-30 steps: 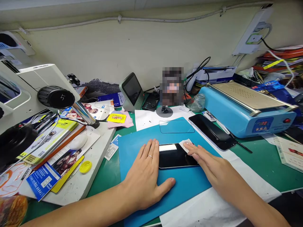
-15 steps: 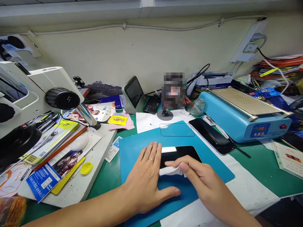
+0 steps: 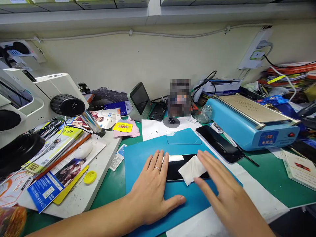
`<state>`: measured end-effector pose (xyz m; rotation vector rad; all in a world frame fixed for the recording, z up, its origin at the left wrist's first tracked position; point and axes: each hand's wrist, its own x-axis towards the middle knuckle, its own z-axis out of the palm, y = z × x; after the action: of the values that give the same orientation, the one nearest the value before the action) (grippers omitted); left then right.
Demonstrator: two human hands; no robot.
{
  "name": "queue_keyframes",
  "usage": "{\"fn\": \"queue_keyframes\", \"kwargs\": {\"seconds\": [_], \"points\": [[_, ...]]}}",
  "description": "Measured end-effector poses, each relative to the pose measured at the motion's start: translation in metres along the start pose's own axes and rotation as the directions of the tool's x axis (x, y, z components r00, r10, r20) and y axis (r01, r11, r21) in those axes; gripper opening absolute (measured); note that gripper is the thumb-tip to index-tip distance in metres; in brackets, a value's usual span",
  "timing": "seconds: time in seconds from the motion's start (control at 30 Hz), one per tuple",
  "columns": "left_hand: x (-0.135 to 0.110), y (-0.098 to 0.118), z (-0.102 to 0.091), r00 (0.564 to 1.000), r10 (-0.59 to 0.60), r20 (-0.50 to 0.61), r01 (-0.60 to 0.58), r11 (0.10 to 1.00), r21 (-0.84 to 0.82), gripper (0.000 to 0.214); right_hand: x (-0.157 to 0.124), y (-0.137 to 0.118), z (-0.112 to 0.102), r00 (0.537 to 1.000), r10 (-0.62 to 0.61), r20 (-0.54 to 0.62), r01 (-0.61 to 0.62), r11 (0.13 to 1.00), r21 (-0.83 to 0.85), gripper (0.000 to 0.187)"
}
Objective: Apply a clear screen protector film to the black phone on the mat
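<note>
The black phone point(image 3: 173, 169) lies flat on the blue mat point(image 3: 142, 158) at the middle of the table point(image 3: 266, 168), its long axis running roughly from 9 to 3 o'clock. Which end is its top cannot be told. Its face is glossy and dark, with a bright pale strip along the far edge and a thin light rim at the near one.

A creased white wipe point(image 3: 191, 169) rests askew over the phone's right part, one corner hanging past the near edge.

The left hand point(image 3: 154, 187) is flat, fingers together and thumb spread toward 3 o'clock, covering the phone's left end without gripping it. The right hand point(image 3: 219, 184), slightly blurred, is open beside the wipe, fingers straight and thumb apart; whether it touches the wipe cannot be told. It hides part of the phone's right end.

At 12 o'clock lies a clear panel point(image 3: 184, 137) with a thin black border. Another dark phone point(image 3: 217, 141) sits at 2 o'clock, with a blue machine point(image 3: 247, 131) beyond. A small display point(image 3: 139, 100) stands at 11 o'clock, and a yellow cap point(image 3: 90, 177) lies at 9.
</note>
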<state>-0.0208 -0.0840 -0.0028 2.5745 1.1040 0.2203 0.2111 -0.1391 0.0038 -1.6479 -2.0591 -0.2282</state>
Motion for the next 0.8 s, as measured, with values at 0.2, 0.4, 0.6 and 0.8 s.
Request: {"fn": "queue_keyframes", "kwargs": {"seconds": [0.2,0.4,0.6,0.8], "points": [[0.0,-0.001,0.002,1.0,0.014,-0.012,-0.013,0.999,0.047,0.102,-0.024,-0.024,0.023,0.972,-0.179,0.152,0.203,0.965,-0.165,0.09],[-0.001,-0.001,0.004,1.0,0.008,-0.023,-0.007,0.999,0.04,0.102,-0.039,-0.019,0.024,0.963,-0.228,0.146,0.25,0.956,-0.155,0.102],[-0.001,-0.001,0.002,1.0,0.006,0.001,-0.006,1.0,0.024,0.101,-0.034,0.006,0.017,0.961,-0.213,0.174,0.241,0.957,-0.16,0.092],[-0.002,0.0,0.0,1.0,0.007,-0.002,-0.007,1.0,0.006,0.099,-0.005,-0.003,0.021,0.962,-0.082,0.26,0.103,0.992,-0.07,0.075]]}}
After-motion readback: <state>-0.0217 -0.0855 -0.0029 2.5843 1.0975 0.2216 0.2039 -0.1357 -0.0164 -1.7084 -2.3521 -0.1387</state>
